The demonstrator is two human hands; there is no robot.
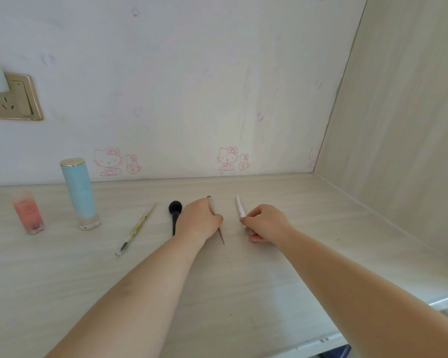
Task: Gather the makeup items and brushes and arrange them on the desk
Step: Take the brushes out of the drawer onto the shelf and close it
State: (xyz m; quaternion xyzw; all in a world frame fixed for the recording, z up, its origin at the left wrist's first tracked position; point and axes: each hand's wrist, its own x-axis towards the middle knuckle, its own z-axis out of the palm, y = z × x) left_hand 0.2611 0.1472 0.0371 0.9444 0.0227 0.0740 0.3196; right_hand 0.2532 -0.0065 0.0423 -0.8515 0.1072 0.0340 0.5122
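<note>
Desk (243, 293): pale wood-grain top, running to a papered wall at 12 o'clock and a side panel at 3 o'clock.

Blue bottle (79, 193): tallest item, upright, at 10 o'clock from the hands, near the wall. Pink bottle (29, 212): shorter, upright, just beside the blue one toward 9 o'clock; blurred, label unreadable.

Left hand (198, 220): fingers curled round a thin brush (221, 235), pale handle end pointing to 6 o'clock, dark tip showing past the knuckles at 12 o'clock. Whether the brush is on the desk or just above it, cannot tell.

Right hand (265, 223): fingers pinch the lower end of a white pencil (240, 208), its free end aimed at 12 o'clock. Appears to rest low on the desk.

Black powder brush (175, 214): lying flat, head toward 12 o'clock, just beside the left hand at its 9 o'clock; handle partly hidden by the wrist.

Yellow patterned brush (137, 227): lying slantwise, further toward 9 o'clock, apart from the black one.

Step in hand, as judged: laying slim tools into a row of parallel pieces, heads toward the wall. Row well along; two pieces not yet released.

Next move calls for: setting both pieces flat and parallel to the black brush, letting go without rolling them. The slanted yellow brush likely wants straightening.
</note>
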